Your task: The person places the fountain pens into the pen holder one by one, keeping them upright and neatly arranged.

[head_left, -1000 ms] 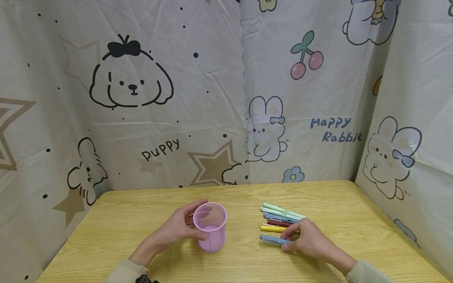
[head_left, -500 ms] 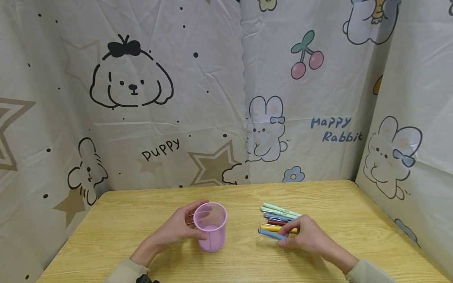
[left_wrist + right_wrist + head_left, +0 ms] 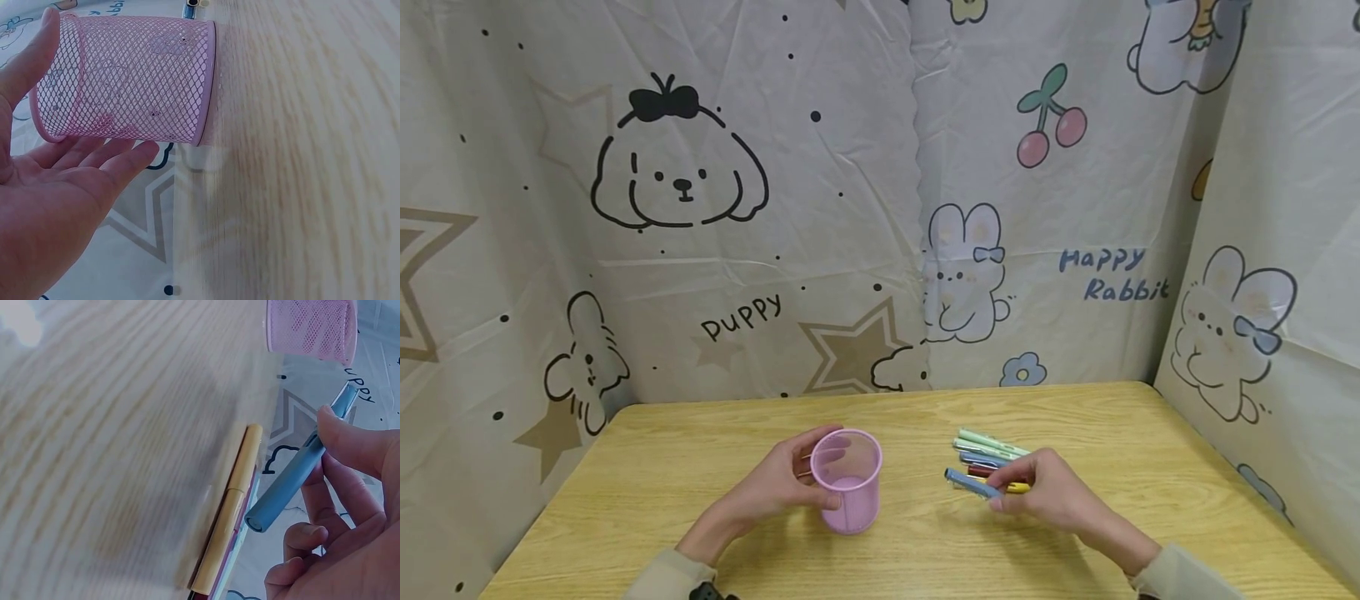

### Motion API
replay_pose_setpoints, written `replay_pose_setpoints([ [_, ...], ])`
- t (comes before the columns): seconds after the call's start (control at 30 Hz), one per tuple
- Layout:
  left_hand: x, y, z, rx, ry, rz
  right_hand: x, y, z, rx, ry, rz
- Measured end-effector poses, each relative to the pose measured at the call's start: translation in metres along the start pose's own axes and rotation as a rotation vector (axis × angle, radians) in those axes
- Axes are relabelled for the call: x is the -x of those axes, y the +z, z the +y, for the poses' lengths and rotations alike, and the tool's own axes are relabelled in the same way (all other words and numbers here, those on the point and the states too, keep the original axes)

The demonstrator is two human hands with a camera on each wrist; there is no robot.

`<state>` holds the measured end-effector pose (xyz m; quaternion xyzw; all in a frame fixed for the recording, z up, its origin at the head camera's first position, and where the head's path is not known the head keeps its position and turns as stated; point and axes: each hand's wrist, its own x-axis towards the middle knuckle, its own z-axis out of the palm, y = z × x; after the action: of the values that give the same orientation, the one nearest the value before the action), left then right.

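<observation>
A pink mesh pen cup (image 3: 855, 510) stands upright on the table, its mouth uppermost. My left hand (image 3: 777, 481) holds it from the left, thumb on the near side and fingers round the far side. My right hand (image 3: 1054, 493) pinches a blue pen (image 3: 290, 478) between thumb and fingers, raised above the table. Below and behind that pen lie a yellow pen (image 3: 232, 506), a dark red pen (image 3: 980, 472), another blue pen (image 3: 983, 459) and two light green pens (image 3: 988, 442), side by side. My right hand partly covers the row.
The wooden table (image 3: 715, 450) carries the cup and pens. A cloth (image 3: 850, 208) printed with cartoon animals hangs along the table's back and sides. A dark band (image 3: 706, 592) shows at my left wrist.
My right hand has lifted the blue pen off the table and moved it slightly left and away from me, over the yellow pen. The left hand and cup stay put.
</observation>
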<state>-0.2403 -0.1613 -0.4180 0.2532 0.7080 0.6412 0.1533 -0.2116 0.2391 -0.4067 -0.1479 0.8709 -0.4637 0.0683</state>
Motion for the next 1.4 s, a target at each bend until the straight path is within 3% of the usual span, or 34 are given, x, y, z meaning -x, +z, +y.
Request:
replay_pose_setpoints([
  [0.3, 0.000, 0.000, -0.001, 0.005, 0.003, -0.005, -0.002, -0.002, -0.008, -0.065, 0.007, -0.005],
  [0.73, 0.000, 0.000, 0.000, 0.004, 0.009, -0.001, -0.005, 0.000, -0.021, -0.072, -0.003, 0.032],
  [1.4, 0.000, 0.000, -0.002, 0.007, 0.002, 0.007, -0.010, 0.003, -0.042, -0.066, 0.074, 0.089],
])
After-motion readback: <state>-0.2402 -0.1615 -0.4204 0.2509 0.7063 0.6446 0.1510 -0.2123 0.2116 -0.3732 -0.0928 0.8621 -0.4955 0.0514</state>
